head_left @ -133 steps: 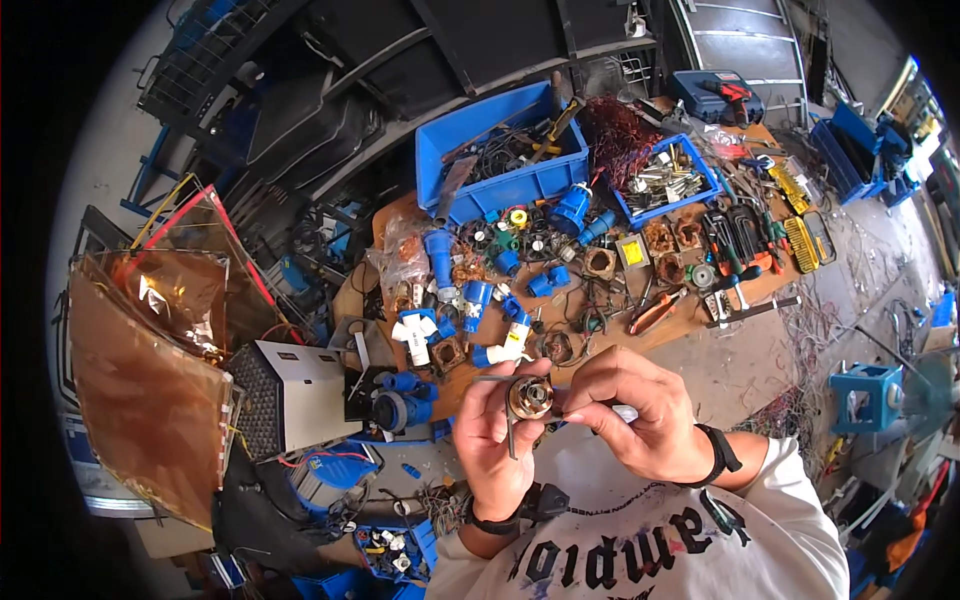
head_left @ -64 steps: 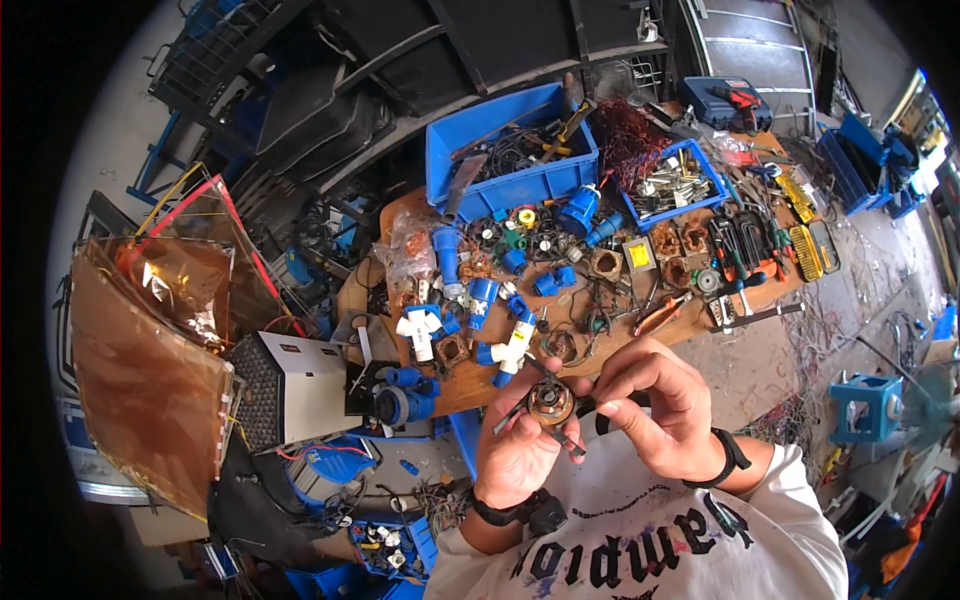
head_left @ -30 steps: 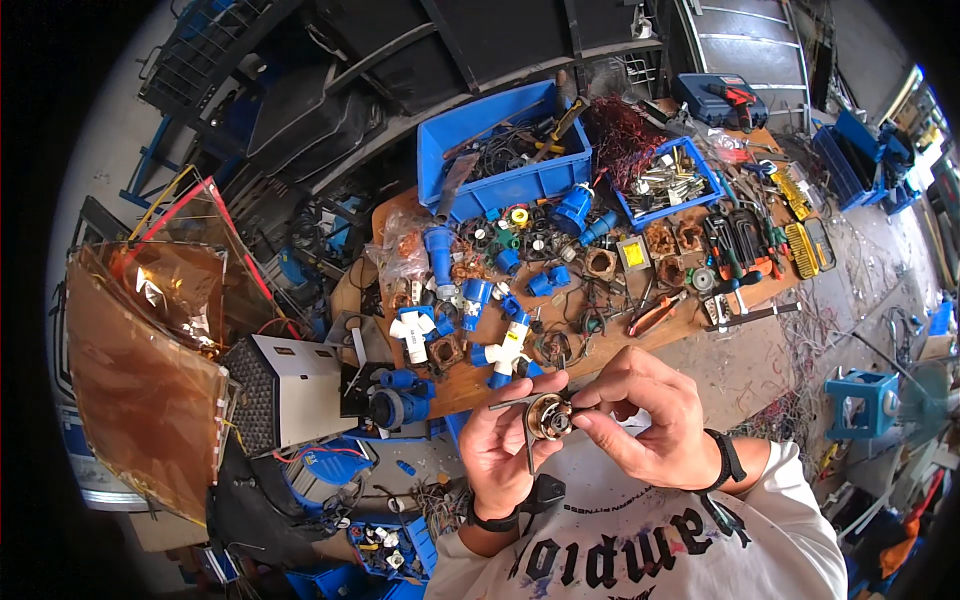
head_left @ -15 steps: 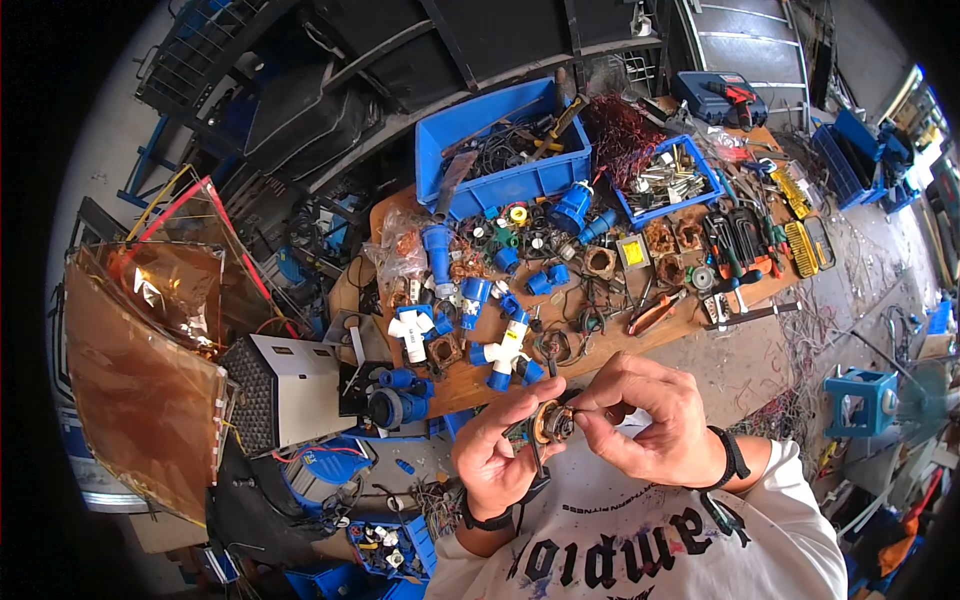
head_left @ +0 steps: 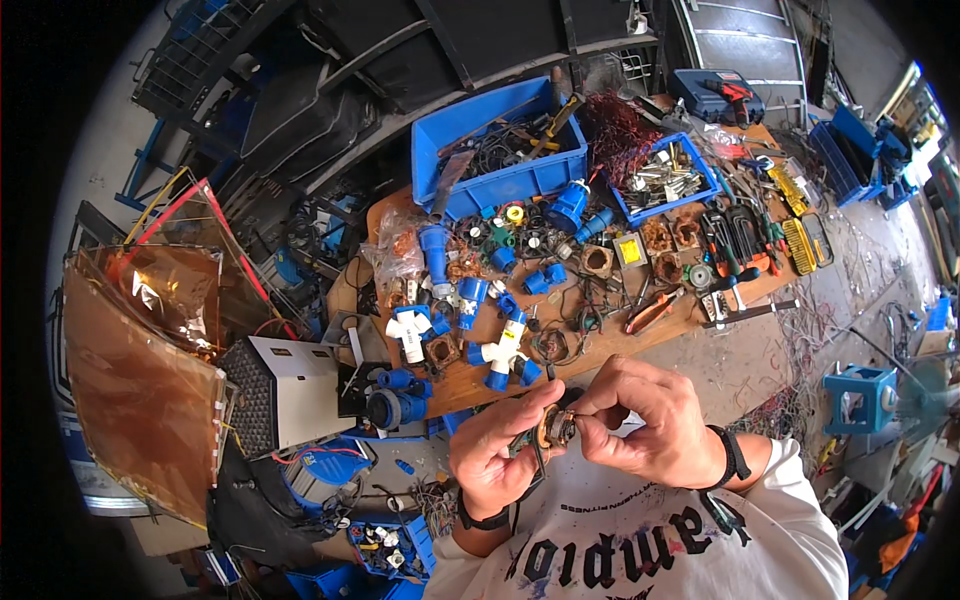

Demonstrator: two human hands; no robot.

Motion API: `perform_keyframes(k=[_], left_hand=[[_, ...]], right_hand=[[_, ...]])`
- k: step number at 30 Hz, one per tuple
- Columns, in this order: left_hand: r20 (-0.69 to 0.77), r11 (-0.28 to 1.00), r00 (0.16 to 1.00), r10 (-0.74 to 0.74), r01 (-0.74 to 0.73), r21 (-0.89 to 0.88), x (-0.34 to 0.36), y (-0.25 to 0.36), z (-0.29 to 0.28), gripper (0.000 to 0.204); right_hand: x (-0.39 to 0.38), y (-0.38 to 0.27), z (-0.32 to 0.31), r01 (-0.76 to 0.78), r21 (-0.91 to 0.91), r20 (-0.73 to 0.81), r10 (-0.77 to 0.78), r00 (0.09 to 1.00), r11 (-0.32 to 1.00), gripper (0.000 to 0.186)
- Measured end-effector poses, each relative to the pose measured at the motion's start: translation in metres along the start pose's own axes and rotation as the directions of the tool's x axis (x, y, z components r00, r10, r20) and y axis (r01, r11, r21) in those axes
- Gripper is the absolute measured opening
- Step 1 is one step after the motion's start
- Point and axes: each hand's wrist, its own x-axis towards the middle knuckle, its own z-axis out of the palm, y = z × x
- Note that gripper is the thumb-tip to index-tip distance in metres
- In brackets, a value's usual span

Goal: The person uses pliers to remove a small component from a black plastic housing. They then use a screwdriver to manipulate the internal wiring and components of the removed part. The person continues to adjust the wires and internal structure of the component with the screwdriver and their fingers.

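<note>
Low in the picture, my left hand (head_left: 492, 455) grips a small round copper-and-steel component (head_left: 553, 426), turned partly side-on, with a dark thin metal strip beside it. My left fingers cover much of its left side. My right hand (head_left: 645, 425) is closed in a pinch at the component's right edge; whatever lies between thumb and forefinger is too small to make out. Both hands are just in front of the wooden table's edge (head_left: 458, 388), above my white shirt.
The table carries blue and white fittings (head_left: 502, 350), a large blue bin (head_left: 500, 188), a tray of metal parts (head_left: 663, 177) and hand tools (head_left: 735, 245). Amber sheet panels (head_left: 140, 380) and a white case (head_left: 300, 390) stand left; a teal stand (head_left: 860, 398) is at right.
The component has turned from face-up to partly side-on. My left hand has shifted slightly left, its fingers now more over the component. My right hand keeps pinching at its edge.
</note>
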Motion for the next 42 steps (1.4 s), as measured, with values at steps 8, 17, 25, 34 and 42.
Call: perform_keyframes(k=[8,17,25,34,42], left_hand=[[-0.035,1.000,0.999,-0.017,0.017,0.020,-0.004,0.002,0.003,0.040],[-0.025,1.000,1.000,-0.012,0.012,-0.004,-0.005,0.005,0.005,0.048],[0.000,0.998,0.998,0.055,-0.055,0.039,-0.002,0.007,0.007,0.046],[0.025,0.995,0.998,0.051,-0.053,0.085,-0.004,0.005,0.006,0.046],[-0.011,0.999,1.000,-0.009,0.009,-0.046,-0.008,0.004,0.005,0.052]], right_hand=[[0.000,-0.002,-0.002,0.013,0.013,0.018,-0.014,1.000,1.000,0.012],[-0.003,0.000,-0.008,0.032,0.034,0.081,-0.034,0.996,0.999,0.014],[-0.006,-0.004,-0.010,-0.006,0.027,0.108,0.003,0.994,1.000,0.012],[-0.009,0.000,-0.009,0.022,-0.009,0.102,-0.021,0.995,1.000,0.016],[-0.004,-0.001,-0.009,0.010,0.062,0.087,-0.016,0.996,0.998,0.013]])
